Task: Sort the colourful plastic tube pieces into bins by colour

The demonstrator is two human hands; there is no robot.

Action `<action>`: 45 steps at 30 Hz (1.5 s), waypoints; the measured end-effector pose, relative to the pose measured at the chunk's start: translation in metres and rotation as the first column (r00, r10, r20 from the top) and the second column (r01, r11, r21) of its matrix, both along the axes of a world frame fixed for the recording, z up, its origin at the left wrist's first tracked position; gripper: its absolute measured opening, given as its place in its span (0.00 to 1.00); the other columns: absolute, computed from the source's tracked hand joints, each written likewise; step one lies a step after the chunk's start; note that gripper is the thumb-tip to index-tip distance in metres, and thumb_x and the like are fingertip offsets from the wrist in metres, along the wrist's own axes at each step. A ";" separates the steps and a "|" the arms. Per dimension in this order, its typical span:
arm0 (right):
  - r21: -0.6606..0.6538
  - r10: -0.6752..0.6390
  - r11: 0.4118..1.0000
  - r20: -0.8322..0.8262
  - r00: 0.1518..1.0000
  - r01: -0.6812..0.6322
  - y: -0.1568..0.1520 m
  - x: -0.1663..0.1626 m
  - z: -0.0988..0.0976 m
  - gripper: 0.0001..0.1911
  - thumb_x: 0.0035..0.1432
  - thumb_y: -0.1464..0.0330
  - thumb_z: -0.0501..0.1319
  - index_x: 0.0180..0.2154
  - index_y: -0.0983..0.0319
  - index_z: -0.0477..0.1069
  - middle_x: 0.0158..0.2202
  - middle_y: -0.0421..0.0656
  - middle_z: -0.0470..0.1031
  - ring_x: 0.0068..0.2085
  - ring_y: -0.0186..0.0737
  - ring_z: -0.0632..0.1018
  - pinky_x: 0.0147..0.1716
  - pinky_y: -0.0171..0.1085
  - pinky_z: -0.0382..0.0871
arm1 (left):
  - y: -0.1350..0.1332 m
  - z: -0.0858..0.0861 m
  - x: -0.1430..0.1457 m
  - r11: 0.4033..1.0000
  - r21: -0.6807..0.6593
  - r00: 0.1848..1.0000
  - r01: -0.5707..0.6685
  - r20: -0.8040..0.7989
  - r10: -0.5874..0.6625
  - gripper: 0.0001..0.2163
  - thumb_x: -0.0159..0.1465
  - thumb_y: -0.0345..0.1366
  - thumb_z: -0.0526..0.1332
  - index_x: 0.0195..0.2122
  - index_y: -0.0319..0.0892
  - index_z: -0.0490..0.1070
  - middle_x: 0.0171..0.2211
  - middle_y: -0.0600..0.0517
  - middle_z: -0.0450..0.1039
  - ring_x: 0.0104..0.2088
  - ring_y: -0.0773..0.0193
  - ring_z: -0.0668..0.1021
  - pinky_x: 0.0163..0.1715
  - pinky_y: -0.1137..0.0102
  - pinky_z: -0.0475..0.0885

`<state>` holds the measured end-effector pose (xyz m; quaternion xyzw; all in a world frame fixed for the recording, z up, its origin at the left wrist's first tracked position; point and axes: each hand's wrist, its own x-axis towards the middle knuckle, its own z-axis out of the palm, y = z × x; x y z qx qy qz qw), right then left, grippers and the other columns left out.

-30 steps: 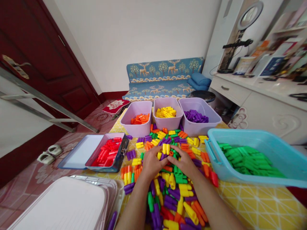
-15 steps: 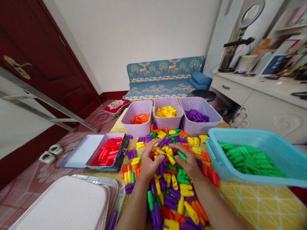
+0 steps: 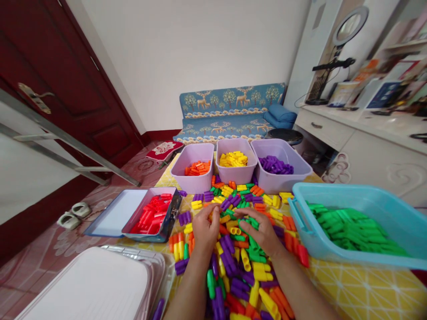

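Observation:
A heap of short plastic tube pieces [image 3: 230, 260] in purple, yellow, green, orange and red covers the yellow tablecloth [image 3: 367, 291] in front of me. Both my hands rest on the heap's middle. My left hand [image 3: 204, 229] has its fingers curled together at the heap's left side; what they hold is hidden. My right hand [image 3: 263, 232] lies close beside it, fingers bent over some green pieces [image 3: 251, 222]. The fingertips of the two hands almost meet.
Three lilac bins stand behind the heap: orange pieces [image 3: 187, 178], yellow [image 3: 235, 176], purple [image 3: 278, 183]. A blue basin [image 3: 320, 243] of green pieces is at the right. An open tin [image 3: 168, 220] with red pieces and a white lid [image 3: 90, 284] lie left.
Both hands drew slightly back toward me over the heap and lowered onto it; pieces under them shifted. The view moved a little to the left.

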<state>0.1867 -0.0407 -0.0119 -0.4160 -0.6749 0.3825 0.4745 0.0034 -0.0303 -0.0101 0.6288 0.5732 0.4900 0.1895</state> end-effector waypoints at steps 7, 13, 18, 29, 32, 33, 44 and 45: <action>0.071 0.042 0.994 0.486 0.873 -0.088 0.000 0.000 0.012 0.31 0.50 0.63 0.65 0.57 0.54 0.66 0.53 0.46 0.73 0.53 0.51 0.71 0.55 0.50 0.61 | 0.002 -0.003 0.000 0.994 -0.092 0.992 -0.054 -0.121 0.043 0.16 0.66 0.39 0.49 0.38 0.42 0.77 0.34 0.50 0.80 0.37 0.59 0.80 0.37 0.68 0.71; 0.041 -0.012 0.999 0.705 0.709 -0.024 -0.004 -0.018 0.020 0.35 0.47 0.72 0.59 0.60 0.57 0.62 0.52 0.50 0.73 0.52 0.52 0.73 0.52 0.49 0.64 | 0.001 0.002 0.003 0.966 -0.234 0.937 -0.107 -0.349 0.019 0.13 0.61 0.36 0.54 0.41 0.47 0.78 0.33 0.51 0.80 0.31 0.60 0.79 0.32 0.69 0.68; 0.031 -0.071 0.997 0.713 0.698 0.071 -0.003 -0.022 0.017 0.30 0.52 0.67 0.60 0.58 0.54 0.64 0.47 0.47 0.76 0.47 0.50 0.76 0.47 0.46 0.67 | -0.003 0.009 0.004 0.963 -0.267 0.914 -0.038 -0.398 -0.074 0.16 0.56 0.31 0.56 0.43 0.48 0.77 0.38 0.52 0.80 0.38 0.59 0.79 0.39 0.68 0.69; -0.067 -0.165 0.970 0.531 0.831 0.236 0.007 -0.016 0.001 0.17 0.56 0.63 0.59 0.48 0.59 0.72 0.43 0.46 0.79 0.44 0.48 0.78 0.44 0.44 0.69 | 0.002 -0.007 0.003 0.969 -0.186 0.928 0.164 -0.303 -0.215 0.18 0.53 0.30 0.58 0.46 0.43 0.75 0.44 0.49 0.78 0.46 0.55 0.76 0.48 0.62 0.69; -0.063 -0.171 0.971 0.492 0.853 0.230 0.008 -0.015 -0.003 0.16 0.56 0.61 0.60 0.45 0.57 0.74 0.40 0.44 0.80 0.43 0.49 0.78 0.43 0.45 0.70 | 0.003 -0.011 0.003 0.969 -0.196 0.958 0.152 -0.212 -0.194 0.14 0.57 0.32 0.58 0.44 0.44 0.75 0.43 0.50 0.78 0.44 0.57 0.77 0.47 0.64 0.69; -0.060 -0.173 0.972 0.469 0.866 0.227 0.008 -0.015 -0.004 0.15 0.56 0.60 0.60 0.44 0.57 0.74 0.40 0.44 0.80 0.42 0.48 0.78 0.43 0.44 0.70 | 0.004 -0.012 0.003 0.969 -0.192 0.967 0.153 -0.172 -0.187 0.14 0.57 0.33 0.59 0.44 0.43 0.75 0.41 0.50 0.78 0.42 0.58 0.77 0.45 0.65 0.70; 0.065 -0.257 0.966 0.158 0.953 0.250 0.007 -0.013 0.006 0.10 0.57 0.62 0.60 0.38 0.61 0.74 0.39 0.46 0.77 0.42 0.44 0.76 0.45 0.42 0.69 | 0.005 -0.013 0.005 0.972 -0.057 0.962 0.228 0.170 -0.216 0.07 0.62 0.34 0.57 0.41 0.41 0.70 0.37 0.51 0.76 0.39 0.62 0.77 0.42 0.70 0.69; 0.038 -0.262 0.965 0.139 0.955 0.259 0.007 -0.014 0.006 0.12 0.57 0.61 0.60 0.39 0.61 0.74 0.39 0.46 0.77 0.41 0.44 0.76 0.43 0.42 0.69 | 0.004 -0.013 0.005 0.971 -0.051 0.960 0.232 0.175 -0.220 0.08 0.62 0.33 0.56 0.41 0.41 0.71 0.39 0.50 0.76 0.40 0.62 0.77 0.43 0.70 0.69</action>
